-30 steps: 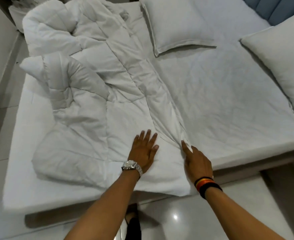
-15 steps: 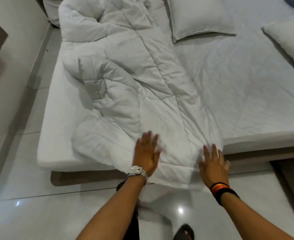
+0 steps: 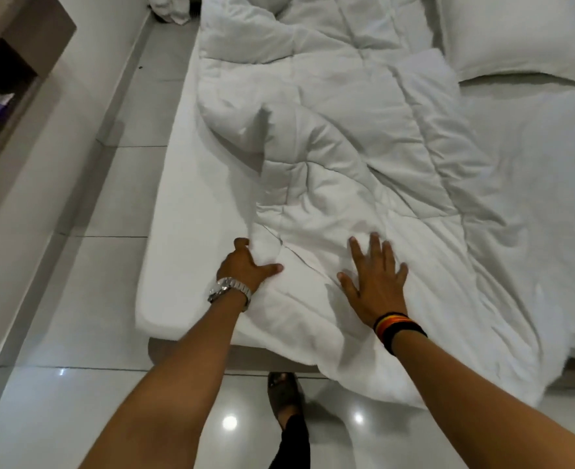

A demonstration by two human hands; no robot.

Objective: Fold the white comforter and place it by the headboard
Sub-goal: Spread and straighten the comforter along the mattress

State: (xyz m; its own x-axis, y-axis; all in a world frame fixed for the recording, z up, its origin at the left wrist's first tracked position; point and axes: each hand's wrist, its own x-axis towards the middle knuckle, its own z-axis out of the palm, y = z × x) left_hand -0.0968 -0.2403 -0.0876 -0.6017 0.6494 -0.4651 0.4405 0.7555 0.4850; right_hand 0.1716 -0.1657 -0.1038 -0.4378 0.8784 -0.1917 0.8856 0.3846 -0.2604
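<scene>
The white comforter (image 3: 340, 157) lies crumpled in a long strip down the bed, and its near end hangs over the bed's foot edge. My left hand (image 3: 245, 265), with a silver watch on the wrist, pinches a fold at the comforter's left edge. My right hand (image 3: 375, 282), wearing striped wristbands, rests flat with spread fingers on top of the comforter near the foot edge. The headboard is out of view.
The bed (image 3: 167, 231) carries a white sheet, with a pillow (image 3: 516, 35) at the top right. A narrow tiled floor strip (image 3: 86, 265) runs along the bed's left side beside a wall with a dark niche (image 3: 1, 93). My sandalled foot (image 3: 284, 397) stands at the bed's foot.
I have stepped to the left along the bed's foot. My left hand went from lying flat to gripping the comforter's left edge. My right hand moved up onto the comforter and spread flat.
</scene>
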